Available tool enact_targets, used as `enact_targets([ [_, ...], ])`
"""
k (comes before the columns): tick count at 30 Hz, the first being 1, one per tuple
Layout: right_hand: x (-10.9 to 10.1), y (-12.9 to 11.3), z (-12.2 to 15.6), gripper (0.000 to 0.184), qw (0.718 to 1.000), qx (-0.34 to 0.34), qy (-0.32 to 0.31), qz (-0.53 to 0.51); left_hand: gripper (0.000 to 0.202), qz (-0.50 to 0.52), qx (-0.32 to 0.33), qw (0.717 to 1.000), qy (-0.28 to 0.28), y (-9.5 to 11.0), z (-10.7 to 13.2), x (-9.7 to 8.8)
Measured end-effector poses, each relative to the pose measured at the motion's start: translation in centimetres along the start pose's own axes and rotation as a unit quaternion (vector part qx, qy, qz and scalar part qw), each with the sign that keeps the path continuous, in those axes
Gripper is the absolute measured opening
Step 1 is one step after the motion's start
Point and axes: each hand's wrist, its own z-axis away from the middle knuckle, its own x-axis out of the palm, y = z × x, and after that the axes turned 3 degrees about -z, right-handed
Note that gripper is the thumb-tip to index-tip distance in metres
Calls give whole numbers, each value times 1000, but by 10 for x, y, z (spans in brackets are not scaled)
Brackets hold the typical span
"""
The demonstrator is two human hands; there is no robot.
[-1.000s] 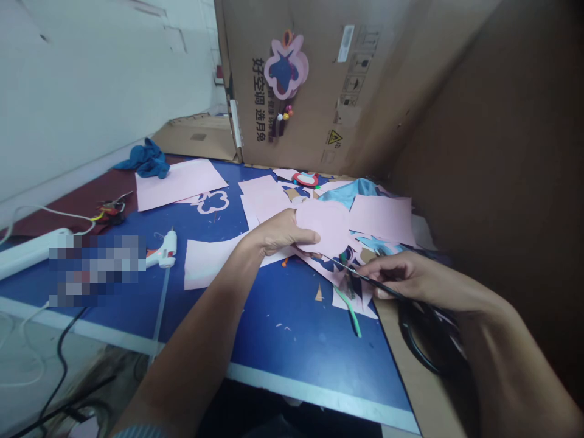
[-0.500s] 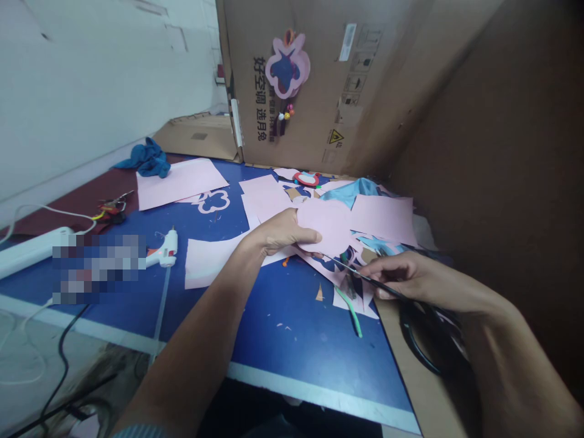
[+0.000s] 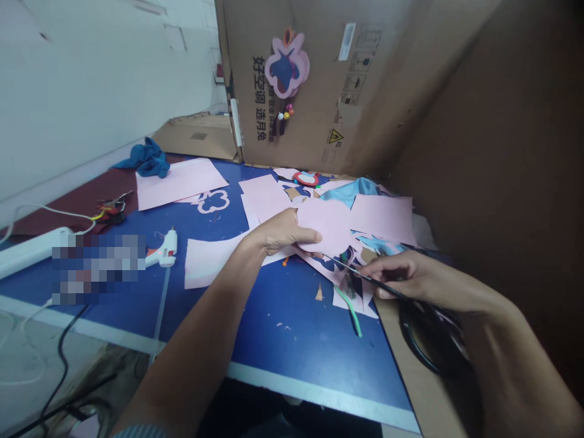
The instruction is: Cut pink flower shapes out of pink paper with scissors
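My left hand (image 3: 280,234) is closed on a rounded pink paper cutout (image 3: 326,226), held a little above the blue table (image 3: 283,316). My right hand (image 3: 401,274) is closed round black scissors (image 3: 365,277); their thin blades point left and reach the cutout's lower edge. Under both hands lies a heap of pink and blue paper scraps (image 3: 351,286).
A white glue gun (image 3: 163,249) lies at the left on the table, near pink sheets (image 3: 180,181), a blue cloth (image 3: 146,159) and cables. Cardboard walls (image 3: 365,91) close the back and right; a pink-and-blue flower ornament (image 3: 286,66) hangs on the back one.
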Motion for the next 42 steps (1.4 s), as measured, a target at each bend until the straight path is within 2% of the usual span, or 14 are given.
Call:
enact_targets([
  [17,-1,1,2,42,1000,8,23,15,20,-2,-10,1000,6,2,2,4],
  [27,0,-3,2,40,1000,6,16,16,36,4,-11,1000,16,1,1,4],
  [32,0,-5,1,39,999,19,13,23,45,-4,12,1000,13,-1,0,1],
  [35,-1,-4,0,34,999,8,26,32,41,6,22,999,46,-3,-4,-2],
  [39,6,5,-7,35,998,-7,43,41,41,47,93,983,153,-3,-11,-6],
  [42,20,14,-20,33,981,4,129,143,42,48,137,966,216,-2,-14,-6],
])
